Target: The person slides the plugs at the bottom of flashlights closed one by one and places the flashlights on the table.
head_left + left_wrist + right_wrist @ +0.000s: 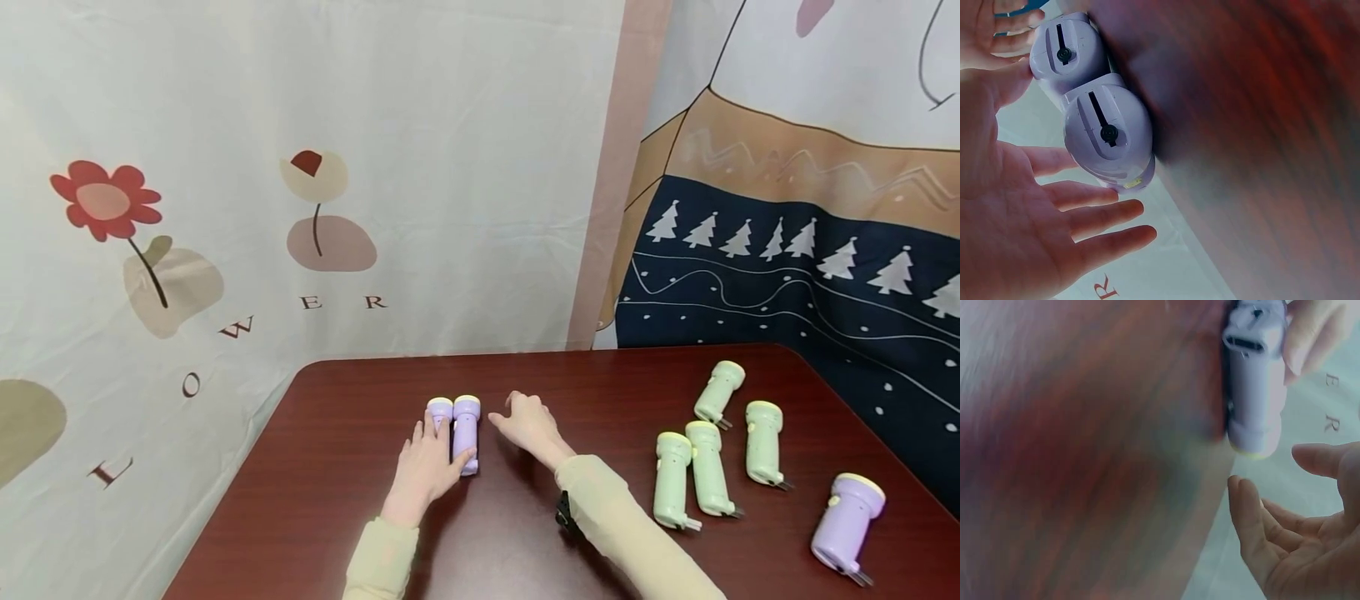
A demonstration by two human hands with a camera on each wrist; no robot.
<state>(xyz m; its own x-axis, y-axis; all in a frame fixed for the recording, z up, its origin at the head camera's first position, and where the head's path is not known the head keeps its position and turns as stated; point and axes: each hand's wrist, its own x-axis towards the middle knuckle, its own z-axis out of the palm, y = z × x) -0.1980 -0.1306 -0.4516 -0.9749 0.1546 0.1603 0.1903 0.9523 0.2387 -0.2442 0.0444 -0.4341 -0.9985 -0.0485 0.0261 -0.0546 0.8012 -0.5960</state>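
Note:
Two purple flashlights lie side by side near the middle of the table, their heads toward the far edge. My left hand (424, 468) rests on them with fingers extended; it covers much of the left flashlight (440, 407), and its thumb reaches the right flashlight (467, 423). In the left wrist view, their end faces (1113, 128) show dark slots, and the fingers are spread alongside. Just to the right, my right hand (529, 425) hovers with loosely bent fingers. The right wrist view shows that hand (1300, 540) holding nothing, apart from the nearer purple flashlight (1257, 394).
Several pale green flashlights (764, 442) lie on the right side of the dark red table (345, 442), prongs out at their lower ends. Another purple flashlight (847, 521) lies near the right edge, prongs out too. Printed cloths (480, 183) hang behind the table.

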